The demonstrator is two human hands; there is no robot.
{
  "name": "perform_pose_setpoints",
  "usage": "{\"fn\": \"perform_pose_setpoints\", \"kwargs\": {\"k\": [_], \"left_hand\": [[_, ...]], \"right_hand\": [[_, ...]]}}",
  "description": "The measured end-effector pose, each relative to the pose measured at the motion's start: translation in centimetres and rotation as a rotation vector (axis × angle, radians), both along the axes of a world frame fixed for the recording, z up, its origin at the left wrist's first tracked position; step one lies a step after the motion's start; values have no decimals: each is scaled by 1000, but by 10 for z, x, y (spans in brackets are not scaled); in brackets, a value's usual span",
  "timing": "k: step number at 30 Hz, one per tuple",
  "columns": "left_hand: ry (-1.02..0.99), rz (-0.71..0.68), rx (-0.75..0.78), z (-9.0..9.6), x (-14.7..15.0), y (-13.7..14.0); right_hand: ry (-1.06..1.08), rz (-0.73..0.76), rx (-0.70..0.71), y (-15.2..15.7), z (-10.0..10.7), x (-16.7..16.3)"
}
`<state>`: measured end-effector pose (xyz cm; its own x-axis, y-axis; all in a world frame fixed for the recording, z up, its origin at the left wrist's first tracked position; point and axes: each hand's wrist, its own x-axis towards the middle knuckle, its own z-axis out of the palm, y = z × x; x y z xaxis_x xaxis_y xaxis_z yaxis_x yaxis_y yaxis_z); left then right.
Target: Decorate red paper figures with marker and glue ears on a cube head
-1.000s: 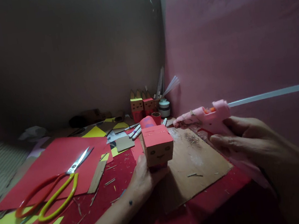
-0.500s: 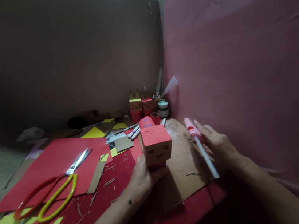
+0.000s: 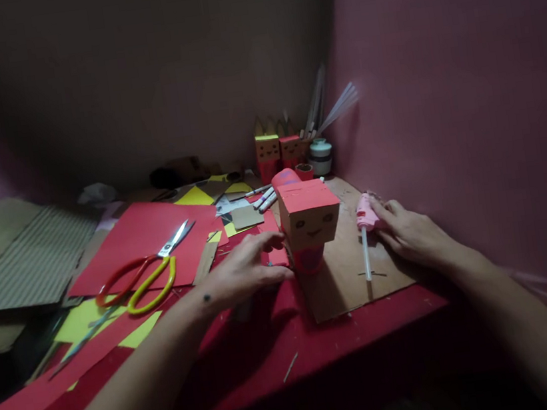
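Note:
A cardboard figure (image 3: 312, 227) with a box head, red top and drawn face stands upright on a brown cardboard sheet (image 3: 350, 289). Just left of it, my left hand (image 3: 246, 266) is open, fingers and thumb apart; whether a fingertip still touches the figure I cannot tell. On the right side of the sheet, my right hand (image 3: 402, 228) is closed around a pink glue gun (image 3: 368, 213), its grip mostly hidden by the fingers. A pale glue stick (image 3: 366, 253) sticks out of the gun's rear, towards me.
Scissors (image 3: 155, 267) lie on red paper (image 3: 121, 235) at left, among scraps. Two more box-headed figures (image 3: 279, 150), a lidded jar (image 3: 321, 157) and glue sticks (image 3: 341, 105) stand at the back. Markers (image 3: 265, 198) lie behind the figure. A pink wall (image 3: 467, 105) bounds the right.
My left hand has let go of the figure and moved left; the figure now stands on the sheet. My right hand has lowered the glue gun towards the sheet. The view has shifted.

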<state>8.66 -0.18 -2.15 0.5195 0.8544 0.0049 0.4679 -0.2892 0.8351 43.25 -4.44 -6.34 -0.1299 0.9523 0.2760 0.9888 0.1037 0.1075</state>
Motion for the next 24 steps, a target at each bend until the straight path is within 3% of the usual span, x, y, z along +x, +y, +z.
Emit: {"fn": "perform_pose_setpoints", "kwargs": {"k": [5, 8, 9, 10, 12, 14, 15, 19, 24], "left_hand": [[185, 49, -43, -1, -49, 3], [335, 1, 1, -10, -63, -1], [382, -17, 33, -13, -63, -3], [421, -29, 73, -15, -62, -5], [472, -32, 161, -18, -53, -7], [506, -8, 226, -19, -40, -7], [530, 3, 227, -20, -33, -6], [526, 45, 191, -21, -11, -2], [451, 66, 151, -19, -10, -8]], "right_hand": [[37, 54, 26, -13, 16, -4], [191, 52, 305, -35, 31, -23], [292, 126, 365, -44, 35, -35], [415, 222, 361, -53, 38, -49], [601, 402, 226, -66, 38, -84], [635, 565, 26, -72, 32, -120], [630, 587, 9, -72, 27, -136], [630, 489, -13, -60, 4, -175], [734, 378, -17, -50, -14, -186]]}}
